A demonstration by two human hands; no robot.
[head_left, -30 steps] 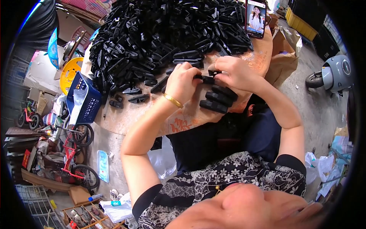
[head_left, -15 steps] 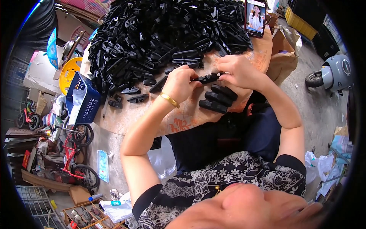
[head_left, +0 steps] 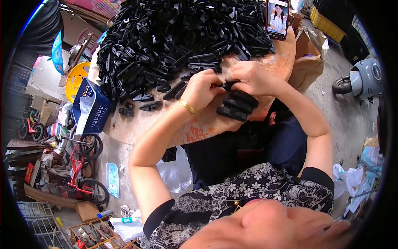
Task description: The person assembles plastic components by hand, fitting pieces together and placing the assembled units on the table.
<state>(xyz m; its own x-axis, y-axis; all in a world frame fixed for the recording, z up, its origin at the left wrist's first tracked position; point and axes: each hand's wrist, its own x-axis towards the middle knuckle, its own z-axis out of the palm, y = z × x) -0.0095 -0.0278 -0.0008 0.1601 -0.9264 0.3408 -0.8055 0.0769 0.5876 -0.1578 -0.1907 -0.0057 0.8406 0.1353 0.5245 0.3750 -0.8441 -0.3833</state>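
Observation:
My left hand (head_left: 202, 90) and my right hand (head_left: 251, 78) are close together over the near part of the table, fingers closed on a small black plastic part (head_left: 226, 86) between them. Most of that part is covered by my fingers. Just below my right hand lie several thick black plastic pieces (head_left: 232, 113) side by side in a short row. Beyond both hands rises a large heap of long black plastic parts (head_left: 166, 39). A few loose black parts (head_left: 150, 106) rest at the heap's near left edge.
The table (head_left: 137, 128) has a worn, curved edge. A phone (head_left: 277, 18) stands at its far right. At the left edge is a blue basket (head_left: 92, 108), with a red bicycle (head_left: 74, 168) on the floor. To the right are a paper bag (head_left: 309, 62) and a grey scooter (head_left: 365, 79).
My hands have drawn closer together, and the black part between them is now mostly hidden. My right hand has shifted slightly left, nearer the row of pieces.

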